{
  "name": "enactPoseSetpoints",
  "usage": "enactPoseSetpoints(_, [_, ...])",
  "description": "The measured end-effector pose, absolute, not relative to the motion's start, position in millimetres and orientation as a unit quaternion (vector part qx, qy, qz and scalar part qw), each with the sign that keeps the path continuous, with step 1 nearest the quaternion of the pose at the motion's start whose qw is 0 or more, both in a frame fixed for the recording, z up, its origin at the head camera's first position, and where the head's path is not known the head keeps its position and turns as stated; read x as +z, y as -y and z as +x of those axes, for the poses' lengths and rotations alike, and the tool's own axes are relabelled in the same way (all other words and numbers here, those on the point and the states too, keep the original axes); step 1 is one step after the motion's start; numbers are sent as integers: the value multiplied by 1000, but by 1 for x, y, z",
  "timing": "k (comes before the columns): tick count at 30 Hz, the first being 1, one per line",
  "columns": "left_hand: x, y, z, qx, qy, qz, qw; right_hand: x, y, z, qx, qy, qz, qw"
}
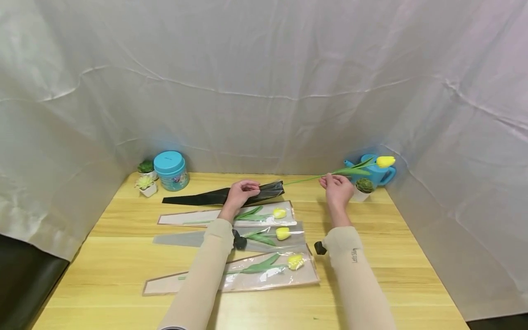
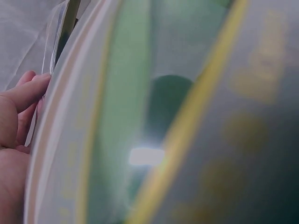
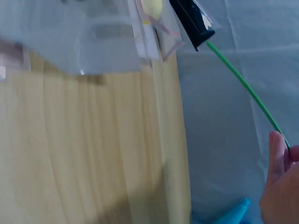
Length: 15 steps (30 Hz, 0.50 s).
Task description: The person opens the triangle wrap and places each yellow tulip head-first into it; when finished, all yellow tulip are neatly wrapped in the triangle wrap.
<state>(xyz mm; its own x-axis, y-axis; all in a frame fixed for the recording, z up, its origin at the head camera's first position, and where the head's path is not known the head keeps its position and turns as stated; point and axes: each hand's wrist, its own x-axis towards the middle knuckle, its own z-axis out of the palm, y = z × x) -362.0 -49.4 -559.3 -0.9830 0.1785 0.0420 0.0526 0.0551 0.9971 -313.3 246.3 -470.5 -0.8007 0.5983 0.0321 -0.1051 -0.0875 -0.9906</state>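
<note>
Pinching a tulip stem [image 1: 305, 178] near the tabletop's [image 1: 392, 256] far edge, the right hand [image 1: 337, 189] meets the black sleeve [image 1: 214, 196] gripped by the left hand [image 1: 241, 192]; bare wood lies along the right edge; sleeve print unreadable.

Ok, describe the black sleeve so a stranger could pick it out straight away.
On the light wooden table, four long tapered flower sleeves lie in a row running away from the person. The long black plastic sleeve is the farthest one, in the grip of the left hand. It alone is opaque black, with only a green stem entering its mouth.
</note>
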Motion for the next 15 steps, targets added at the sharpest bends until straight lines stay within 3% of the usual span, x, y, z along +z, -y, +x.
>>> enactPoseSetpoints(15, [-558, 44, -360, 684, -723, 81, 52, -487, -211, -314, 762, 593, -196, 171])
